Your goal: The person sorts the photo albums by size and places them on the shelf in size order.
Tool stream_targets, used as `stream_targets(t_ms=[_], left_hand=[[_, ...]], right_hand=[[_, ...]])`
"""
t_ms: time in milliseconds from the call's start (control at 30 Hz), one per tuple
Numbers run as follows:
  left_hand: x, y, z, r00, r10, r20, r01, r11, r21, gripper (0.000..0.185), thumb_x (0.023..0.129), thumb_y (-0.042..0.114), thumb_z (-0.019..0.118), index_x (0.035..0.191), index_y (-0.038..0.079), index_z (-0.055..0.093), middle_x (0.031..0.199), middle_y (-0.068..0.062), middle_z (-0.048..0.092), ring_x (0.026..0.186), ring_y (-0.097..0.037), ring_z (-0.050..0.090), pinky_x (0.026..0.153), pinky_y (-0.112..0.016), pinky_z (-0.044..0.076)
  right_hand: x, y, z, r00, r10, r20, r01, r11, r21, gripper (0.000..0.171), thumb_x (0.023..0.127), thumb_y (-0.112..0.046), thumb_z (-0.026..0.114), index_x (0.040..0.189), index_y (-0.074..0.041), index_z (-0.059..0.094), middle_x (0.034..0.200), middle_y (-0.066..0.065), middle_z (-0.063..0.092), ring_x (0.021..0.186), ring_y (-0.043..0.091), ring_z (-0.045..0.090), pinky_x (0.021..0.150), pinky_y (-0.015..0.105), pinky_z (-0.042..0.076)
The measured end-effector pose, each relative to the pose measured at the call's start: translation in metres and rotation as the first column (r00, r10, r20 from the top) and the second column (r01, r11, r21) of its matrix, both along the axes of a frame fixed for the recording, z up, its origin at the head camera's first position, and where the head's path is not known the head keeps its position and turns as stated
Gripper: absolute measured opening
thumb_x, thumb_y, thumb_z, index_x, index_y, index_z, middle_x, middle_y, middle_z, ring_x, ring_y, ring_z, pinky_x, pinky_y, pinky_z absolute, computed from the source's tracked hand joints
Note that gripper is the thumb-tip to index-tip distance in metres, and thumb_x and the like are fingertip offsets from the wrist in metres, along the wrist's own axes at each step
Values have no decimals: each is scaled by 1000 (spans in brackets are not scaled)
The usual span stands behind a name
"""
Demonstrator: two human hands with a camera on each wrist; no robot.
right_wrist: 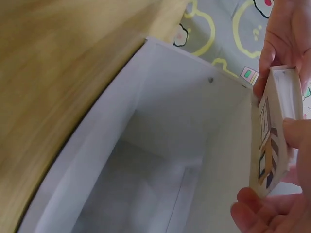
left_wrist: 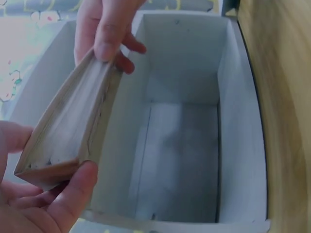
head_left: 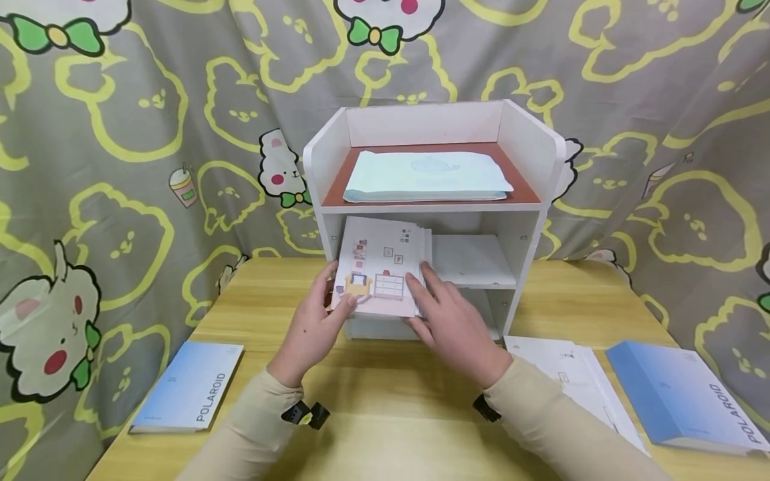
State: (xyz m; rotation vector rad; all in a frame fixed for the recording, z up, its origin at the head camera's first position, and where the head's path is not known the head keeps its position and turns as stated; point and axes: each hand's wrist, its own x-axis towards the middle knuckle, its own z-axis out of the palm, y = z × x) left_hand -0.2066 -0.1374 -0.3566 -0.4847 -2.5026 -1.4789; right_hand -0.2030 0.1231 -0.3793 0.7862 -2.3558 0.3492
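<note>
Both hands held a pink book (head_left: pixel 382 267) at the mouth of the white shelf (head_left: pixel 529 200), just ahead of the wrists. The left hand (head_left: pixel 313 327) pinched its near left corner, thumb on the cover. The right hand (head_left: pixel 451 321) gripped the right edge, fingers lying along it.

— What lies on the pale wooden bench (head_left: pixel 385 407)?
— A blue Polaroid book (head_left: pixel 191 386) near left, another blue Polaroid book (head_left: pixel 686 394) near right, white sheets (head_left: pixel 571 371) beside it.
— And behind?
— A grey curtain with yellow bear outlines (head_left: pixel 150 133); a pale green envelope (head_left: pixel 426 176) lies far back, up top.
</note>
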Motion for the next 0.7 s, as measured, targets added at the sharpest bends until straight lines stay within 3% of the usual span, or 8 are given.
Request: stream_targets(t_ms=[167,267,333,400,467,533,600,700], left_hand=[[-3,-5,5,995,32,-94,-44,992,-122,68,104,43,54,160,15,29,139,-11,52,113,-22,59,86,-39,57],[-4,-6,7,973,78,-218,-130,962,-238,61,103,44,55,154,12,42,138,-13,51,105,-24,61,81,-41,58],[-4,-7,8,935,84,-346,-197,932,-305,55,102,41,60,147,10,51,136,-15,51,106,-27,60,80,-43,57],[-3,-7,7,871,48,-489,-252,897,-362,48,99,35,65,138,8,59,135,-18,52,110,-32,58,84,-47,54],[-1,-7,6,803,-29,-596,-270,873,-405,45,95,30,70,133,7,62,136,-20,52,118,-37,54,93,-52,50],[2,-7,4,741,-126,-660,-264,849,-459,45,91,28,73,131,8,63,138,-21,53,123,-40,51,102,-54,45],[6,-6,2,708,-212,-674,-243,823,-513,49,89,27,76,133,10,62,139,-20,53,126,-40,49,108,-54,40],[8,-7,-2,686,-279,-672,-229,794,-563,55,86,25,80,136,13,62,142,-17,53,132,-38,45,114,-52,34]], right_hand=[[-4,-4,7,1000,-12,9,12,1000,13,65,99,-38,66,151,-5,47,150,23,46,121,38,57,89,49,56],[-5,-7,13,998,-46,40,45,999,26,61,100,-41,63,149,-6,50,147,20,51,122,36,58,86,49,57],[-5,-7,17,997,-61,43,60,998,28,58,100,-41,64,146,-6,53,144,18,54,121,35,60,85,48,58],[-5,-5,18,998,-67,16,67,997,26,55,99,-40,65,142,-7,57,140,17,57,115,35,62,83,48,58],[-3,-2,18,999,-43,-26,43,999,5,51,98,-38,67,138,-7,60,136,17,58,112,35,61,85,47,57],[2,1,16,997,0,-72,-1,1000,-20,48,96,-37,67,134,-7,62,133,17,59,110,36,59,88,48,55],[7,3,13,992,54,-111,-58,998,-30,48,95,-35,66,133,-6,63,132,17,60,112,37,57,93,48,53],[14,4,8,983,125,-131,-126,992,-1,51,94,-32,64,137,-4,60,134,18,59,117,37,56,99,48,49]])
